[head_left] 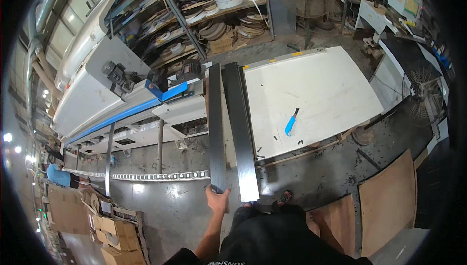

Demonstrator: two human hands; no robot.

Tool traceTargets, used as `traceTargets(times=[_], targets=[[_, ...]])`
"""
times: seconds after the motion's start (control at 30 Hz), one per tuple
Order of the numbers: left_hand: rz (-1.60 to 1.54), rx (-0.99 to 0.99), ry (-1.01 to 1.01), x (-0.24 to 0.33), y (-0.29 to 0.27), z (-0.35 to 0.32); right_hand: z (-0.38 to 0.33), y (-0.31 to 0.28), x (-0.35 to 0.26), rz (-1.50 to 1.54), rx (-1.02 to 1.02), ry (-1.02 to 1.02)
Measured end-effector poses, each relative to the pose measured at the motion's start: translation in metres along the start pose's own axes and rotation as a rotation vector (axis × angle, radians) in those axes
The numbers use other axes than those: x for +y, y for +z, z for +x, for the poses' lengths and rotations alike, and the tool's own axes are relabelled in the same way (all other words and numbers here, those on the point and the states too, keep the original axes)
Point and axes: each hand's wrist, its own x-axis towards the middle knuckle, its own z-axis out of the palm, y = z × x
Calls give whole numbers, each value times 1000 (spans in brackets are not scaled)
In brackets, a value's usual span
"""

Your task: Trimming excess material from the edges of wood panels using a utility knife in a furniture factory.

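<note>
My left hand [218, 200] is closed around the near end of a long, narrow dark board [216, 124]. The far end of that board reaches the edge-banding machine [195, 89]. Just to its right lie more black boards [240, 129], seemingly stacked, with light glaring off their near end. A gap separates them from the held board. My right hand [317, 218] hangs low beside my right leg, away from the boards, and its fingers do not show clearly. A blue-handled knife [291, 125] lies on the white tabletop [321, 90] with small dark scraps.
A roller conveyor rail [160, 176] runs left at floor level. Wooden panels [389, 202] lean at the lower right. Cardboard boxes [114, 233] stand at the lower left. Shelves [224, 9] hold edging rolls at the back. A fan [419, 90] stands right; a person [59, 175] is far left.
</note>
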Motion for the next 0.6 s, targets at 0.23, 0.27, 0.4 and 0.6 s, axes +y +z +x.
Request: traceTargets(times=[0.23, 0.27, 0.4, 0.6], targets=[[18, -15, 71, 56, 48, -17, 117, -55, 58, -452, 228, -655], [33, -2, 75, 56, 51, -18, 103, -45, 24, -329, 171, -584], [89, 3, 107, 81, 73, -24, 93, -35, -58, -114, 153, -534], [326, 42, 268, 59, 81, 15, 41, 55, -223, 185, -296, -390]])
